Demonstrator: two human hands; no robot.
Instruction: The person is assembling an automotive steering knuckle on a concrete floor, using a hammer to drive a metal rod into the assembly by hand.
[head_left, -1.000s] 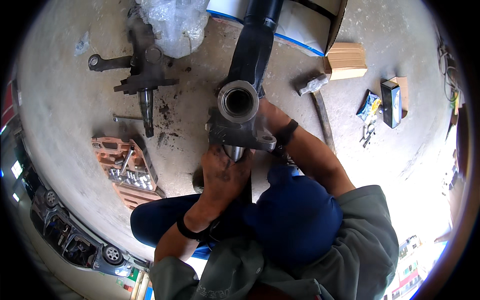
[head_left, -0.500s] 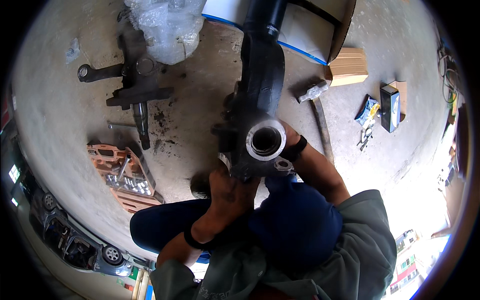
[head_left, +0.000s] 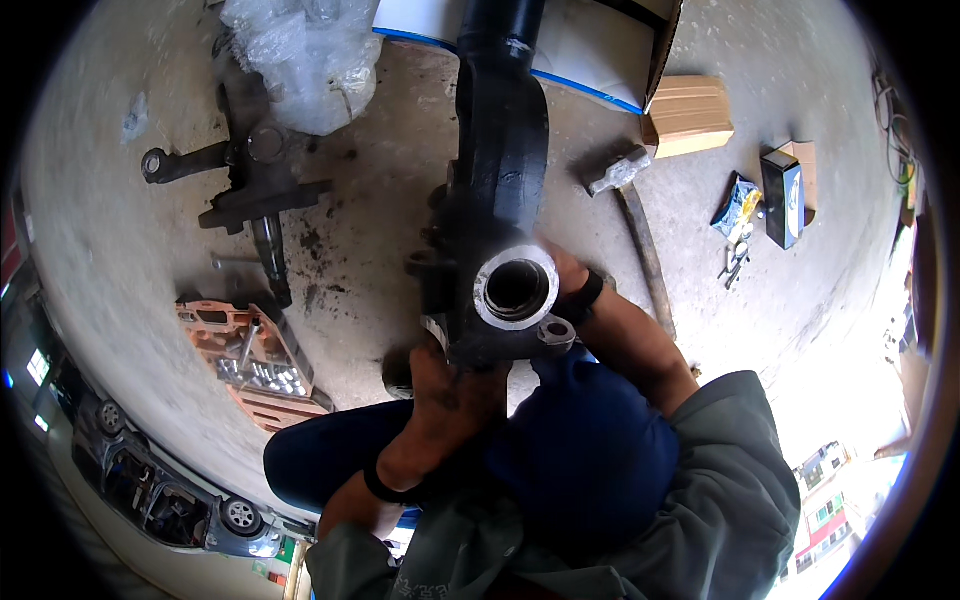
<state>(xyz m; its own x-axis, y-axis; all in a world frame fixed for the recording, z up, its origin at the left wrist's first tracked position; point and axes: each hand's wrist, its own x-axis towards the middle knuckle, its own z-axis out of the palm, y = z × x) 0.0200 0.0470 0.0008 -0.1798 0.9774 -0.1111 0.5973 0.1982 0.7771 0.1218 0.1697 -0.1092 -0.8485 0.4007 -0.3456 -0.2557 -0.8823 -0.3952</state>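
Note:
A heavy black axle beam runs down the middle toward me and ends in a thick eye with a bright machined rim around a dark bore. Beside the bore sits a small lug with a hole. My left hand is closed under the near end, next to a bright metal edge; its fingertips and whatever they grip are hidden. My right hand reaches behind the right side of the eye, and the beam covers its fingers. My blue-clad knee is raised just below.
On the floor at left lie a dark steering knuckle, a wrench and an orange socket set case. A sledgehammer, a cardboard box and a small black box are at right. Bubble wrap lies at the back left.
The view has shifted a little, so the axle beam sits slightly further left and the eye a bit lower. Both hands keep their places on it.

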